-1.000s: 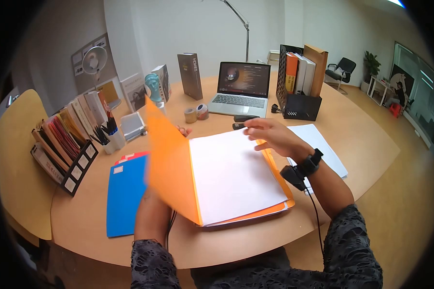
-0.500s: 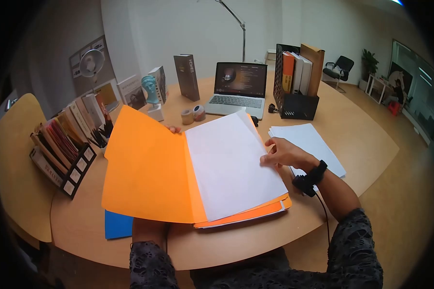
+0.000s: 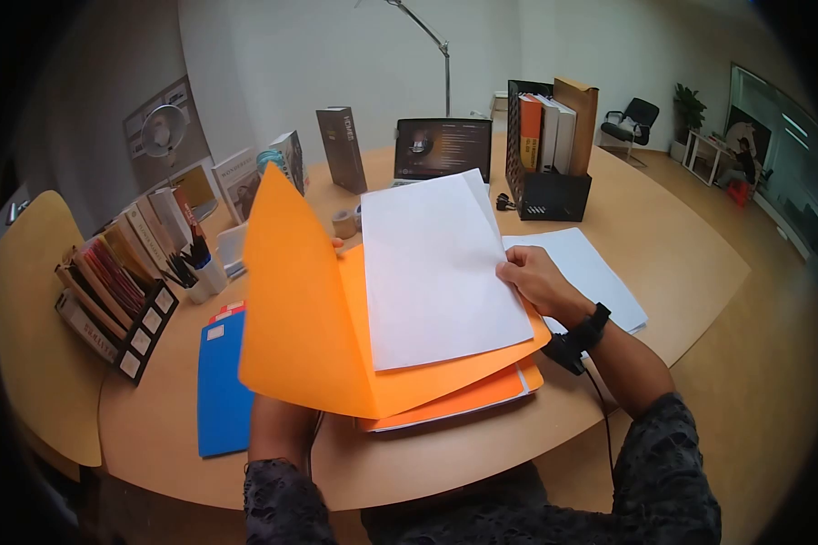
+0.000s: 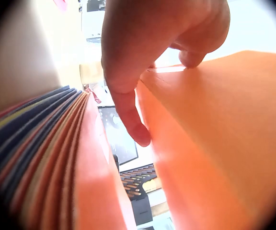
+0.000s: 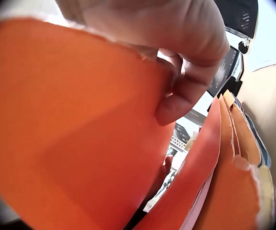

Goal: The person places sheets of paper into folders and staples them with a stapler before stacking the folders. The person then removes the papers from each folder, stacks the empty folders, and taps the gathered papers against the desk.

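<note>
An open orange folder (image 3: pixel 291 309) is raised at a tilt above a stack of folders (image 3: pixel 454 404), its left cover standing up. White papers (image 3: pixel 445 272) lie inside it, reaching past its far edge. My left hand (image 4: pixel 162 38) grips the folder near its fold from the far side; in the head view only fingertips (image 3: pixel 338 243) show past the cover. With my right hand (image 3: pixel 545 280) I hold the right side, thumb on the sheets, fingers against the orange underside in the right wrist view. The stack's layered coloured edges (image 4: pixel 56 158) stand close by in the left wrist view.
Blue folder (image 3: pixel 220 391) lies left, over red ones. White sheets (image 3: pixel 577 272) lie at the right. Behind are a laptop (image 3: pixel 441 150), a black book holder (image 3: pixel 554 198), tape rolls (image 3: pixel 344 223), and a dark book (image 3: pixel 341 150). A pen cup (image 3: pixel 211 274) and file rack (image 3: pixel 145 331) stand left.
The left hand swung the cover open to the left, then it tilted back up. My right hand came down onto the right edge. Folder and papers rose off the stack, the sheets shifting toward the laptop.
</note>
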